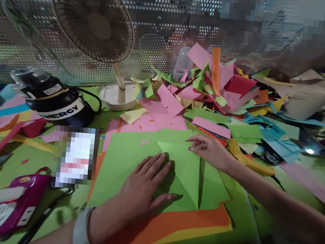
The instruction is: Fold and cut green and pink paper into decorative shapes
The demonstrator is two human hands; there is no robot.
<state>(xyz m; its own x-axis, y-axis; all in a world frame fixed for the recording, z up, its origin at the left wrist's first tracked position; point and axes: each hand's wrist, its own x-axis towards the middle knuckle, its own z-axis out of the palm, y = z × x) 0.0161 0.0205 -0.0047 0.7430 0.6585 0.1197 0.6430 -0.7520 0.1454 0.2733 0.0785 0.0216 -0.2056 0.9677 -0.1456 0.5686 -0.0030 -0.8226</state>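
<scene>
My left hand (145, 185) lies flat with its fingers spread on a sheet of light green paper (115, 167). Its fingertips touch the edge of a smaller green piece of paper folded into a triangle (189, 173), which lies on that sheet. Above the triangle's upper right corner is my right hand (209, 151), fingers loosely bent and apart, nothing visible in them. Whether its fingertips touch the paper I cannot tell. Orange paper (182, 224) and yellow paper (192, 236) stick out beneath the green sheet.
A small fan (119, 95) stands behind, near a black speaker-like device marked "NERGY" (64, 105). Colored paper scraps (175, 100) are heaped at the back. Scissors (209, 132) and a yellow tool (250, 162) lie right; a purple device (15, 204) and a blurred-out screen (76, 156) lie left.
</scene>
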